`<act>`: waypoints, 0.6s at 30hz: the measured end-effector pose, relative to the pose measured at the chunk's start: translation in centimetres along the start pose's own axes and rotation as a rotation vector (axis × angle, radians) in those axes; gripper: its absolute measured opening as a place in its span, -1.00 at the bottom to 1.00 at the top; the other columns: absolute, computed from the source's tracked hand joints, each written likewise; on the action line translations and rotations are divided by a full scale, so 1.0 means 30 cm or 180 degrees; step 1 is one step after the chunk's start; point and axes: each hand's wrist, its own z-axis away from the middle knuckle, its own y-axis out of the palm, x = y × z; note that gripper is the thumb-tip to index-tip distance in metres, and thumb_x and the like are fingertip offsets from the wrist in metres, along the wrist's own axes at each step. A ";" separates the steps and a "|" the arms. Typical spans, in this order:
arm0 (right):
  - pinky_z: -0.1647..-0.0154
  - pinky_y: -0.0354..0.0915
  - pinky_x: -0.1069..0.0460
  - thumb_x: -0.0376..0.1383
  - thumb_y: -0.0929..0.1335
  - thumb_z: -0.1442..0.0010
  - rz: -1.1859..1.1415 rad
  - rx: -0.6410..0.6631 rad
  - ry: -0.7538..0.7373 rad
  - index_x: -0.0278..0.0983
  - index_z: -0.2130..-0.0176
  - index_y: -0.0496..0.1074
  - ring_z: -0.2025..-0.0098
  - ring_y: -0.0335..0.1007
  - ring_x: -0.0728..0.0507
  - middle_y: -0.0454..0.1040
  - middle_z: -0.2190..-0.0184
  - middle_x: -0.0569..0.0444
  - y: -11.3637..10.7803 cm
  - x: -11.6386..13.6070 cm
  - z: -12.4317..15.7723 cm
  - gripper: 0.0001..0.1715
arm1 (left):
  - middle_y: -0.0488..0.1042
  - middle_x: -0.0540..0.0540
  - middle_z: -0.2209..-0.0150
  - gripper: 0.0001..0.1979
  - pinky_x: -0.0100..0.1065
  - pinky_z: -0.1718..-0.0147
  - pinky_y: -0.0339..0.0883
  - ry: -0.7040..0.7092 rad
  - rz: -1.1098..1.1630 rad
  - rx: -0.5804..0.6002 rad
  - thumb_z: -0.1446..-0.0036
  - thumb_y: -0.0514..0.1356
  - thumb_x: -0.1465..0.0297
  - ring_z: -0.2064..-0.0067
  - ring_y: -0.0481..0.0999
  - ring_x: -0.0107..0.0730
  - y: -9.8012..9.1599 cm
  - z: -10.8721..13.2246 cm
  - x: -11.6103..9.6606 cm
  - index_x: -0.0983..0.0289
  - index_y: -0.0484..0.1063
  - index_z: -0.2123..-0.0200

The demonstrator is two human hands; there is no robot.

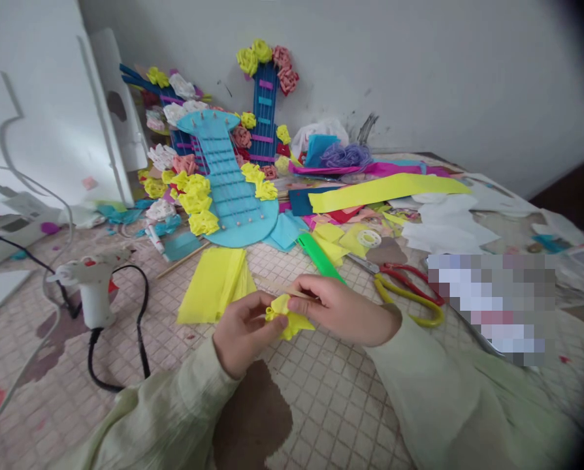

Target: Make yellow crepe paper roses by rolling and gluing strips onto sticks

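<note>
Low over the table's near middle, my left hand (245, 329) pinches a partly rolled yellow paper flower (292, 326) between thumb and fingers. My right hand (345, 310) is closed on a thin pale wooden stick (272, 283), its thumb pressed at the flower's upper edge. The stick's tip points up and left, away from me. Just left of my hands lies a stack of yellow crepe paper sheets (213, 284). A green strip-shaped tool (320, 256), whose kind I cannot make out, lies right behind my right hand.
A white glue gun (93, 290) stands at left with its black cord looped. Red-and-yellow-handled scissors (409, 284) and a pixelated phone-like object (492, 307) lie at right. Behind, a blue guitar-shaped craft (233, 189) with yellow flowers leans upright; a yellow paper strip (390, 189) lies beside it.
</note>
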 end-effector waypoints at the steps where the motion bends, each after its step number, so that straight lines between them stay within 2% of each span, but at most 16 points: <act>1: 0.51 0.02 0.11 -0.21 0.24 -0.14 0.0014 -0.0002 0.0035 -0.29 0.50 0.19 0.50 0.06 0.04 0.15 0.57 0.20 0.001 0.000 0.000 -0.75 | 0.36 0.01 0.52 -0.84 -0.43 0.45 0.29 0.0059 -0.0162 -0.0007 0.18 0.23 0.38 0.45 0.35 -0.47 0.000 0.001 0.002 0.36 0.36 0.51; 5: 0.50 0.02 0.10 -0.21 0.23 -0.15 0.0067 -0.0003 0.0065 -0.29 0.49 0.20 0.49 0.08 0.04 0.17 0.56 0.19 0.005 -0.001 -0.001 -0.75 | 0.39 0.06 0.46 -0.85 -0.37 0.35 0.31 0.0434 -0.0683 -0.0058 0.09 0.18 0.38 0.39 0.38 -0.42 0.001 0.007 0.014 0.36 0.37 0.43; 9: 0.52 0.02 0.11 -0.19 0.24 -0.14 -0.0010 -0.0046 -0.0015 -0.29 0.50 0.18 0.51 0.06 0.05 0.14 0.58 0.20 0.011 -0.003 -0.003 -0.73 | 0.41 0.06 0.43 -0.85 -0.41 0.37 0.32 0.0543 -0.0396 0.0022 0.07 0.18 0.38 0.37 0.41 -0.42 0.002 0.004 0.021 0.35 0.38 0.40; 13: 0.54 0.02 0.12 -0.14 0.27 -0.10 -0.0084 -0.0010 -0.0056 -0.29 0.48 0.21 0.52 0.06 0.06 0.15 0.58 0.21 0.014 -0.003 -0.001 -0.72 | 0.43 0.06 0.45 -0.88 -0.45 0.39 0.32 0.0565 -0.0158 -0.0148 0.08 0.20 0.40 0.38 0.41 -0.44 -0.004 -0.002 0.022 0.35 0.40 0.45; 18: 0.53 0.02 0.13 -0.26 0.26 -0.12 -0.0003 -0.0106 -0.0096 -0.30 0.51 0.20 0.52 0.08 0.06 0.16 0.58 0.21 0.017 -0.004 -0.003 -0.78 | 0.42 0.05 0.44 -0.92 -0.46 0.39 0.32 0.0618 -0.0190 -0.0271 0.07 0.20 0.43 0.37 0.41 -0.45 -0.011 0.000 0.024 0.34 0.41 0.48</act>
